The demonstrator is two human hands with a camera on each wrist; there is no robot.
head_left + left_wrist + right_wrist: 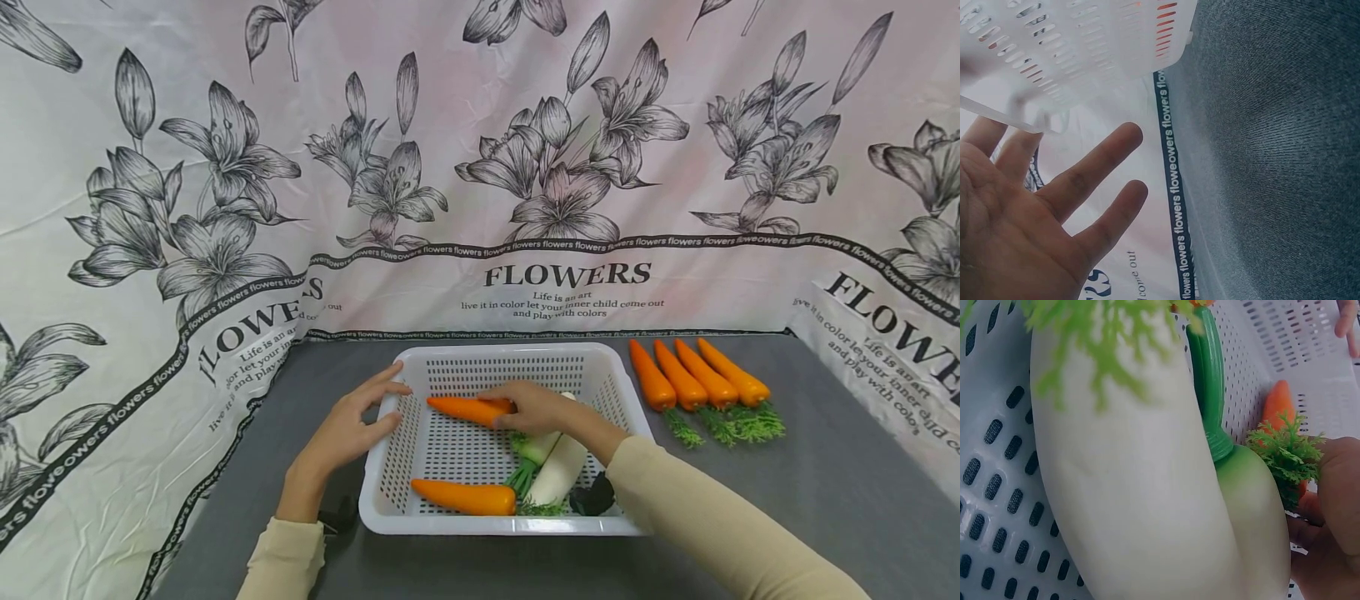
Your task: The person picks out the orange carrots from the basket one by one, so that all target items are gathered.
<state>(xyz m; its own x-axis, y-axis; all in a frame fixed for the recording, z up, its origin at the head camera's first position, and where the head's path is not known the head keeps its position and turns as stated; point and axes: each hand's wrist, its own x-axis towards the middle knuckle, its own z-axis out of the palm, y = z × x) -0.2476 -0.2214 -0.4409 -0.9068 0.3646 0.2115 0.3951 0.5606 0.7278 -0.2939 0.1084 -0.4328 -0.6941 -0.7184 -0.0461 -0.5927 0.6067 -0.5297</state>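
The back carrot (461,407) in the white basket (480,525) is gripped from above by the right hand (531,407), fingers curled round it. The basket's touched on its left side by the left hand (351,425), fingers spread, probably so it's kept steady

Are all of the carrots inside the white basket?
No, four carrots lie on the gray table, to the right of the white basket.

A floral cloth (420,167) (lettered "FLOWERS") hangs behind the grey tabletop (840,492).
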